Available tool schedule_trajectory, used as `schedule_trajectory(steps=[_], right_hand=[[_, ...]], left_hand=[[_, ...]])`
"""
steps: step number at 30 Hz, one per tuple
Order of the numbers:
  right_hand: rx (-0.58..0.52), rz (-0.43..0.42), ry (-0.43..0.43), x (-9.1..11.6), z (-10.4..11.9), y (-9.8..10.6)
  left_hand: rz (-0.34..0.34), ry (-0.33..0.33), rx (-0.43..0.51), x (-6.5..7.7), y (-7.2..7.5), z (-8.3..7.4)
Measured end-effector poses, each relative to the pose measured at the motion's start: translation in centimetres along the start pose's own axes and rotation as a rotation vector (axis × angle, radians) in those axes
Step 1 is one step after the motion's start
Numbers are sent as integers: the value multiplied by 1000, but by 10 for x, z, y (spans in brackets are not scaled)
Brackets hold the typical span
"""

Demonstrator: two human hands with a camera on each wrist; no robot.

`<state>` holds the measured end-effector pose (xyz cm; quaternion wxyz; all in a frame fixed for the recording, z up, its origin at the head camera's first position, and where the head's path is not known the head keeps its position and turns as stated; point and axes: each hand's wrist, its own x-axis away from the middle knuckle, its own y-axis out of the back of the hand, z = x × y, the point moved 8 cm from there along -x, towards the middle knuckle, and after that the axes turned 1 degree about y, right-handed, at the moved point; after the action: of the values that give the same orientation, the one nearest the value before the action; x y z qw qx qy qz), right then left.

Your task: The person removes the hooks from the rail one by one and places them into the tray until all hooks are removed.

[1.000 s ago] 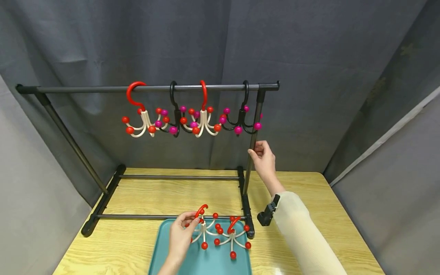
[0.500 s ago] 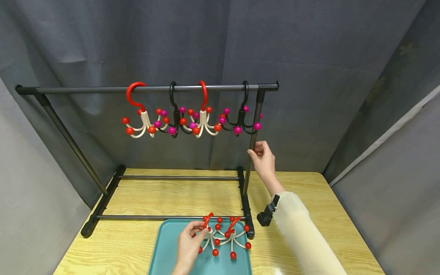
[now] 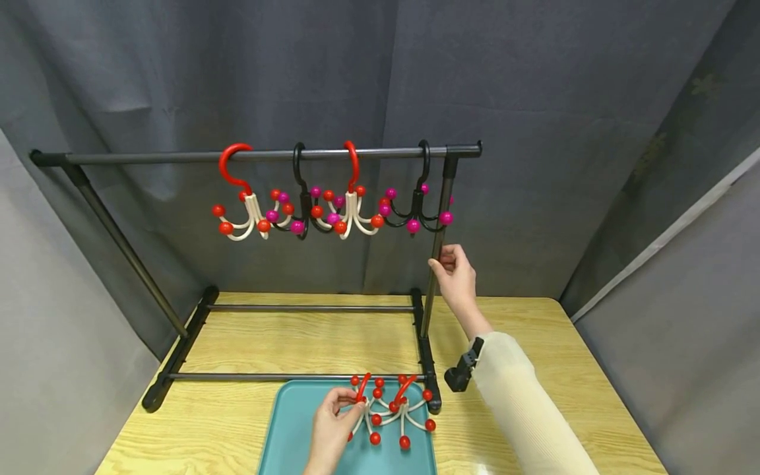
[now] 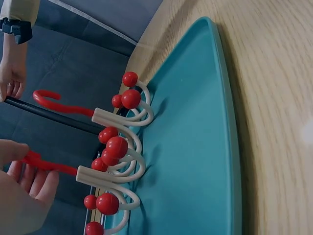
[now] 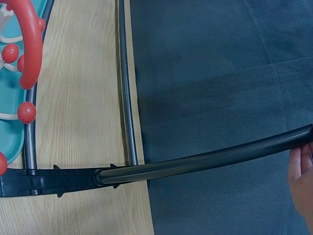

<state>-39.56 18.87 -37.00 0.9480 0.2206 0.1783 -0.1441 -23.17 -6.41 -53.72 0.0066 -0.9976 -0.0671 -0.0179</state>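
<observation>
My left hand (image 3: pixel 335 422) pinches the red hook of a white multi-arm hanger with red balls (image 4: pixel 93 177), which stands on the teal tray (image 3: pixel 297 448). Close beside it on the right stands a second such hanger (image 3: pixel 404 410), their arms overlapping. My right hand (image 3: pixel 458 280) grips the right upright (image 3: pixel 432 290) of a dark metal rack between thumb and fingers. From the rack's top bar (image 3: pixel 148 158) hang two white hangers with red hooks, a left one (image 3: pixel 252 208) and a right one (image 3: pixel 351 204), alternating with two black ones with magenta balls (image 3: pixel 418 204).
Two lower rods (image 3: pixel 297 376) join the black feet (image 3: pixel 178 359) of the rack on the wooden table (image 3: pixel 505 369). The tray's far edge reaches under the front rod. Grey curtains (image 3: pixel 534 132) enclose the back and sides.
My left hand has moved right and slightly down with the white hanger, which now stands on the tray against the other one. The right hand stays on the upright.
</observation>
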Motion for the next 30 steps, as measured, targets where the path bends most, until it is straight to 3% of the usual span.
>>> schedule_trajectory(steps=[6, 13, 24, 30], right_hand=[[17, 8, -13, 2, -1, -1], [17, -1, -7, 1, 0, 0], [15, -2, -11, 1, 0, 0], [8, -6, -14, 0, 0, 0]], left_hand=[[53, -65, -28, 0, 5, -6], [-15, -101, -116, -15, 29, -29], [-41, -171, -190, -46, 65, -93], [-69, -266, -204, -60, 84, -134]])
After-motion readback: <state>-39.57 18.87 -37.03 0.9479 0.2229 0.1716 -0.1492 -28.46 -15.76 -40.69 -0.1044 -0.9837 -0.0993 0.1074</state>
